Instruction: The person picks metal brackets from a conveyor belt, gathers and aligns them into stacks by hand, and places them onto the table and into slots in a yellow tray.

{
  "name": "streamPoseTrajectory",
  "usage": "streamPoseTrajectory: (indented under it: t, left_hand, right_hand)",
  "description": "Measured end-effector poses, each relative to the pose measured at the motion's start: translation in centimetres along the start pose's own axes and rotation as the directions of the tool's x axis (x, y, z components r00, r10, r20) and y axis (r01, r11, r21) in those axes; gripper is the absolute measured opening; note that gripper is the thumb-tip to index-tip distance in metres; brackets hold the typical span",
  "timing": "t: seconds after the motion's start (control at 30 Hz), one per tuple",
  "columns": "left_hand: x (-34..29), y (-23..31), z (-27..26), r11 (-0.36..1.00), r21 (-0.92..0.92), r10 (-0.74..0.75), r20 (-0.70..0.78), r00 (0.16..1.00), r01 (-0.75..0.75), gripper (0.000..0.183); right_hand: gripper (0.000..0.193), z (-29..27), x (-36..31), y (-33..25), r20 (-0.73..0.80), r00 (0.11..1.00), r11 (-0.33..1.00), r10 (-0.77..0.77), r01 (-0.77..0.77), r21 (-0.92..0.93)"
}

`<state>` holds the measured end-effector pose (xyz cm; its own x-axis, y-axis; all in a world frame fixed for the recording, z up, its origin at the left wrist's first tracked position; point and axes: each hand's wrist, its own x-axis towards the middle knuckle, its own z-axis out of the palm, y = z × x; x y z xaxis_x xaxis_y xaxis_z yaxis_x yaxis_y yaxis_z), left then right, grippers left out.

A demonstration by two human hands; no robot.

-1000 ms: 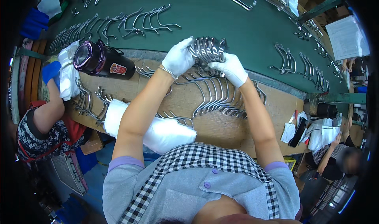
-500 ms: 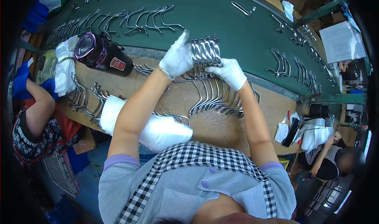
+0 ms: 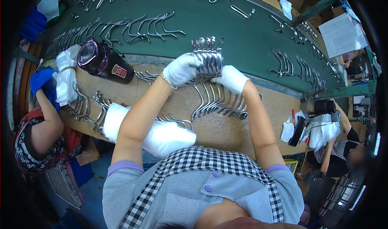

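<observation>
Evidently | left hand [image 3: 180,70] clasps chrome bars [image 3: 208,61] from the left | right hand [image 3: 233,80] pinches their lower right, likely keeping them aligned | below the fingers: curved rods [image 3: 208,108], nested

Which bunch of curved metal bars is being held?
The tight stack of bars between the gloved left hand and right hand; other bunches lie on the cardboard or green surface.

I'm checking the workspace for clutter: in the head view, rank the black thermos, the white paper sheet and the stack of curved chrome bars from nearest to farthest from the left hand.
From the left hand:
1. Stack of curved chrome bars: in its grasp, on its right.
2. Black thermos: to its left.
3. White paper sheet: far right.
</observation>
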<state>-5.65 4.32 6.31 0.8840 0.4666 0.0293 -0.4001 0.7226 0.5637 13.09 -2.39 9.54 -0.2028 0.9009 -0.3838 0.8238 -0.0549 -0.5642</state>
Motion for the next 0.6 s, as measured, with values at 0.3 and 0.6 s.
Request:
streamPoseTrajectory:
  t: [0.3, 0.6]
  left_hand:
    - [-0.6, 0.5, 1.8, 0.984, 0.144, 0.117, -0.110, 0.987, -0.101, 0.046]
    - [-0.9, 0.6, 1.7, 0.938, 0.340, 0.116, -0.143, 0.983, -0.061, 0.048]
  right_hand:
    - [0.038, 1.9, -1.4, 2.2, -0.219, 0.973, 0.852, 0.075, 0.052, 0.520]
    - [0.063, 6.7, -1.6, 2.9, 0.168, 0.983, -0.166, -0.079, -0.179, 0.970]
